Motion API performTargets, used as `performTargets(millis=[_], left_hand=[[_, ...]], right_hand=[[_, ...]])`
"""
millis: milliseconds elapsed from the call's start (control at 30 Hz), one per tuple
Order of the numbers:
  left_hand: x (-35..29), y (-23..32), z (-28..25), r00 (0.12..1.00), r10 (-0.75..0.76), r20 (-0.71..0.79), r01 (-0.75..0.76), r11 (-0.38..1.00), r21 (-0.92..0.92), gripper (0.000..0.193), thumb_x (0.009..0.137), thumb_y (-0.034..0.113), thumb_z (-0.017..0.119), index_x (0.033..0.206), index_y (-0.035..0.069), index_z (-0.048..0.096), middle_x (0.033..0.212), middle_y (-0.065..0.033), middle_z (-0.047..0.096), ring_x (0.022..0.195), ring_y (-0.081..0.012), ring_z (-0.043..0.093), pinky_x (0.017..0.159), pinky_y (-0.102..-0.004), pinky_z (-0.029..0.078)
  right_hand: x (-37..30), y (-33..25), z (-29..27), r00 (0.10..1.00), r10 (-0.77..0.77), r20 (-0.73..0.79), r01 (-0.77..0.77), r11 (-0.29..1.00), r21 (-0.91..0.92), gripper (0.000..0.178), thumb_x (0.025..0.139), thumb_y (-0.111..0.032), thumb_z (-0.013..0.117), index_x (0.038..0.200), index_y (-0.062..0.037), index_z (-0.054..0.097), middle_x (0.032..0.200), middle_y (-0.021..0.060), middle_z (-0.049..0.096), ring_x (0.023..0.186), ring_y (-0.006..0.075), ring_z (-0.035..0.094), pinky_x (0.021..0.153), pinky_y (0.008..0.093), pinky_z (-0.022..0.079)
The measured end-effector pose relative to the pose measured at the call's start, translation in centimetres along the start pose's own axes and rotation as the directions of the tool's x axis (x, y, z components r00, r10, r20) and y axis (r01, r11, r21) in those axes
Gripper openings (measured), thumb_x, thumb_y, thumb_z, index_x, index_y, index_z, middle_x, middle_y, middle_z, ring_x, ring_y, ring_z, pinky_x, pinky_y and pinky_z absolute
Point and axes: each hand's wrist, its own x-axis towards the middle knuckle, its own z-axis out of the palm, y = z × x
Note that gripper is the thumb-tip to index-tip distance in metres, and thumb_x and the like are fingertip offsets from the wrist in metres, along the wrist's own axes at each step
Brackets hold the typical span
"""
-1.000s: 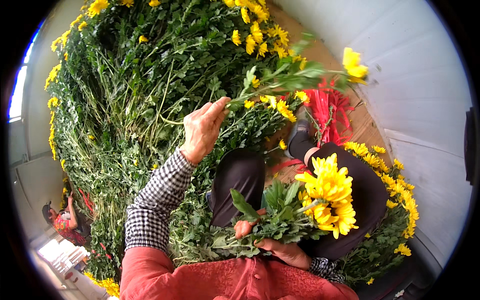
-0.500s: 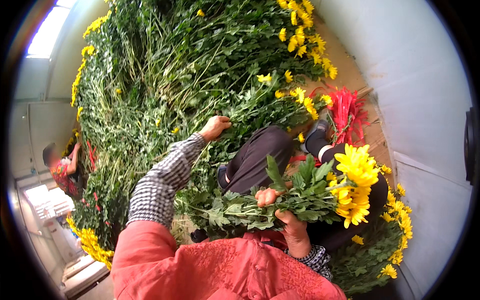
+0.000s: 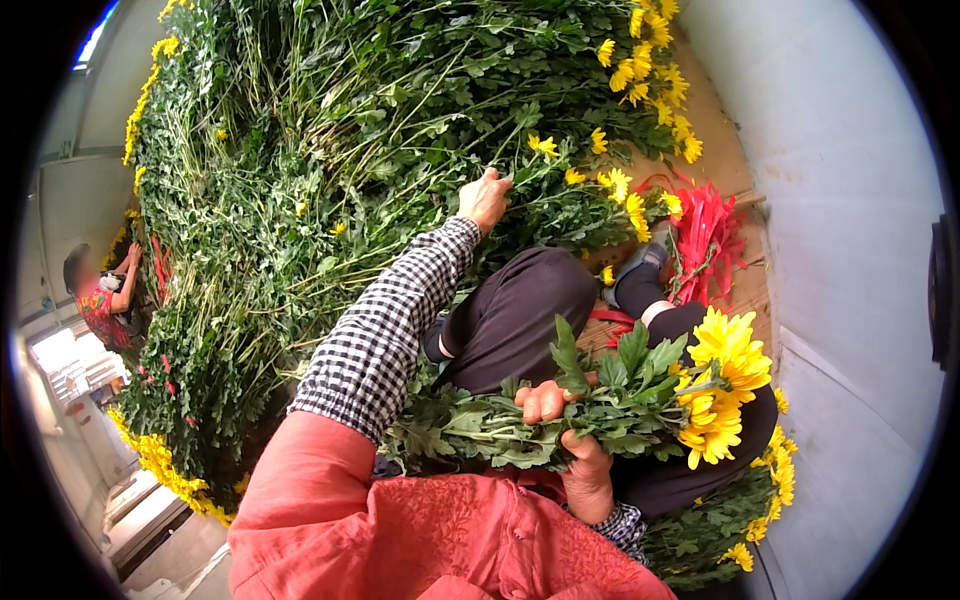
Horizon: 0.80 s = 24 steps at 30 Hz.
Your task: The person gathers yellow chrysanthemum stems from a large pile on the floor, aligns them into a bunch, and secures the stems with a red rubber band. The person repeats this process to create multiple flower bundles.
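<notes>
My right hand [image 3: 588, 468] is wrapped around a bunch of yellow chrysanthemums [image 3: 470, 425] above my lap. Its large blooms [image 3: 722, 395] point right, and the leafy stems trail left under my chest. Out over the big heap of chrysanthemum stems [image 3: 330, 190], my left hand [image 3: 484, 201] reaches forward with its fingers closed at the leaves. What they pinch is too small to make out. A few yellow flowers [image 3: 543, 145] lie just beyond that hand, to its right.
Red ribbon strips [image 3: 706, 240] lie in a bundle on the wooden board [image 3: 690, 120] by my foot. More yellow chrysanthemums [image 3: 775, 480] lie at my right side. A pale wall [image 3: 840, 200] rises on the right. Far left, another person [image 3: 100, 300] works at the heap's edge.
My left hand has moved forward and to the right over the heap, its arm stretched further. My right hand still holds the bunch in nearly the same place.
</notes>
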Motion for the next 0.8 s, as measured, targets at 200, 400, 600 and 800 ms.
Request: performTargets(millis=[200,400,600,800], left_hand=[[-0.8,-0.4,0.7,0.983,-0.132,-0.131,0.096,0.963,-0.251,0.024,0.081,0.027,0.063,0.092,0.005,0.067,0.087,-0.0138,0.063,0.086,-0.0321,0.061,0.075,-0.0411,0.047],[-2.4,-1.6,-0.8,0.959,-0.284,0.012,0.266,0.884,-0.384,0.03,0.085,0.03,0.057,0.093,0.002,0.065,0.084,-0.0186,0.066,0.083,-0.0353,0.062,0.074,-0.0428,0.047],[-3.6,-0.2,-3.6,0.844,-0.34,0.415,0.526,0.371,-0.765,0.023,0.095,0.024,0.045,0.1,0.004,0.055,0.084,-0.0101,0.066,0.076,-0.0161,0.06,0.07,-0.0341,0.049],[-5.3,-1.7,-2.0,0.945,0.202,0.259,0.044,0.704,-0.709,0.032,0.096,0.029,0.047,0.115,0.005,0.055,0.123,-0.0156,0.053,0.107,-0.0251,0.054,0.09,-0.0395,0.046]], right_hand=[[0.0,0.2,0.3,0.999,0.011,-0.052,-0.013,0.999,-0.038,0.037,0.075,-0.016,0.067,0.109,-0.013,0.052,0.091,0.0029,0.054,0.09,0.0193,0.053,0.098,0.0394,0.034],[-0.2,0.8,-0.2,1.0,-0.021,0.016,0.021,1.0,-0.014,0.038,0.077,-0.016,0.069,0.113,-0.0128,0.054,0.093,0.0027,0.057,0.09,0.0208,0.054,0.096,0.0435,0.034],[-0.3,0.8,0.1,1.0,-0.012,-0.021,0.011,1.0,-0.015,0.039,0.074,-0.017,0.07,0.109,-0.0123,0.053,0.093,0.0038,0.058,0.09,0.0221,0.054,0.095,0.0441,0.034],[-0.1,1.2,0.0,1.0,0.01,0.0,-0.01,1.0,0.003,0.039,0.073,-0.017,0.07,0.109,-0.0133,0.054,0.092,0.0021,0.055,0.089,0.0199,0.053,0.097,0.0421,0.034]])
